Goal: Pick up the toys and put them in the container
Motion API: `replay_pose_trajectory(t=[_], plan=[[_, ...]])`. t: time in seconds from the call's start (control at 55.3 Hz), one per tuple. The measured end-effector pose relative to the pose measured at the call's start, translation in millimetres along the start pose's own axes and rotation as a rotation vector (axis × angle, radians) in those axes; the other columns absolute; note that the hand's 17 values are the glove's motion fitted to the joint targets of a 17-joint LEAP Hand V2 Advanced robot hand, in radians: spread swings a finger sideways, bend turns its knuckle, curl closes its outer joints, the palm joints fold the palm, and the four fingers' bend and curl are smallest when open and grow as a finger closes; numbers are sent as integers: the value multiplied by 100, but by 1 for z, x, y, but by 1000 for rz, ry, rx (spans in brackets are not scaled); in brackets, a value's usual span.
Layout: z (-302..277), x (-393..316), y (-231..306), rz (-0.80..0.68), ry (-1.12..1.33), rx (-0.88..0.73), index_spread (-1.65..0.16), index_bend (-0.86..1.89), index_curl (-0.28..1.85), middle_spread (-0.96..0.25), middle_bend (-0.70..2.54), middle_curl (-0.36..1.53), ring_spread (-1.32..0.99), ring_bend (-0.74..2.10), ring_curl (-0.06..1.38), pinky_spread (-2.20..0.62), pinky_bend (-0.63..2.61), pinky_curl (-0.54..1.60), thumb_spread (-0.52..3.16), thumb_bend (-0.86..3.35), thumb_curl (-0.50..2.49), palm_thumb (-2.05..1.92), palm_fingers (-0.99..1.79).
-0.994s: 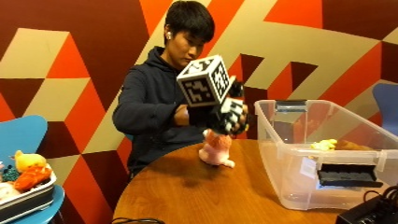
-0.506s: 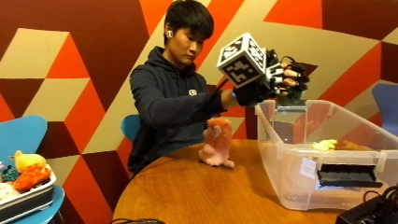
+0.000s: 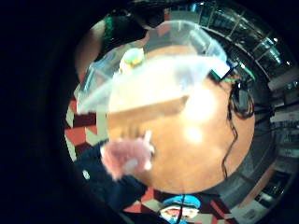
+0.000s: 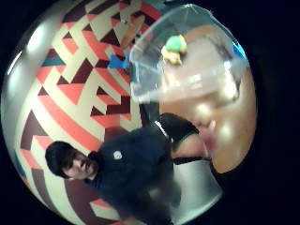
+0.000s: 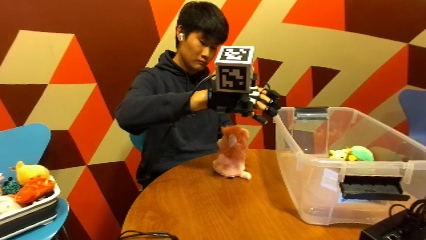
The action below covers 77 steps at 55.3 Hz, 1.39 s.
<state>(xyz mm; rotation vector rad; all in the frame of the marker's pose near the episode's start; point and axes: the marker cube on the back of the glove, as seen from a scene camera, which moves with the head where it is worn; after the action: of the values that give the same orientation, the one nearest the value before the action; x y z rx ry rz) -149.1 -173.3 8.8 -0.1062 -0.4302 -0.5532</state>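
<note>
1. The gloved right hand [image 5: 256,102] is raised in the air above the round wooden table [image 5: 200,210], fingers spread and only slightly bent, holding nothing
2. A pink plush toy [image 5: 231,158] stands upright on the table, below the hand and apart from it, just beside the clear plastic container [image 5: 313,190]
3. Inside the container lies a small yellow and green toy [image 5: 351,154] near the far wall
4. In the little finger side palm view the pink plush toy [image 3: 126,156] looks close to a dark sleeve; whether the bare hand touches it is hard to tell
5. More toys [image 5: 26,182] sit in a tray [image 5: 30,215] on a blue chair [image 5: 23,145] well apart
</note>
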Motion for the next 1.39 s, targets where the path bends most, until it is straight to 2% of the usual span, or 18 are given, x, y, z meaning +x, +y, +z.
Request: replay_pose_trajectory(t=[0.127,0.253,0.506,0.651,0.741,0.868,0.922,1.012,1.103,1.283,1.392], plan=[[27,-2,38,19,128,-131,-19,9,31,1,20,50,-4,25,35,2,71,40,120,-2,52,24,-13],[53,4,65,33,160,-156,-20,10,28,2,19,48,-3,21,35,3,72,39,122,-2,47,23,-11],[118,27,96,16,-102,-21,-19,5,22,2,15,44,-2,23,36,3,81,40,123,1,43,30,-15],[141,31,87,-19,-143,90,-20,2,17,4,6,35,0,27,37,4,99,44,123,2,43,38,-28],[154,18,74,-35,-75,148,-22,5,16,5,4,29,1,27,38,4,111,46,122,1,42,41,-28],[179,3,52,-29,55,185,-26,28,23,5,1,21,3,37,40,4,118,47,121,2,43,49,-4],[182,12,40,-28,127,183,-26,35,26,5,5,19,2,53,43,0,118,45,125,11,47,63,18],[188,13,25,-30,183,209,-27,29,26,-1,25,22,-11,80,47,-10,107,40,128,17,51,74,45],[184,10,16,-30,159,258,-29,22,27,-10,40,28,-23,85,50,-22,105,38,114,18,58,82,62],[146,-29,16,-66,23,328,-37,25,30,-23,64,40,-37,97,57,-35,101,38,81,19,73,91,92],[72,-40,11,-85,14,526,-41,30,36,-28,70,46,-41,99,60,-38,101,41,64,20,80,92,93]])
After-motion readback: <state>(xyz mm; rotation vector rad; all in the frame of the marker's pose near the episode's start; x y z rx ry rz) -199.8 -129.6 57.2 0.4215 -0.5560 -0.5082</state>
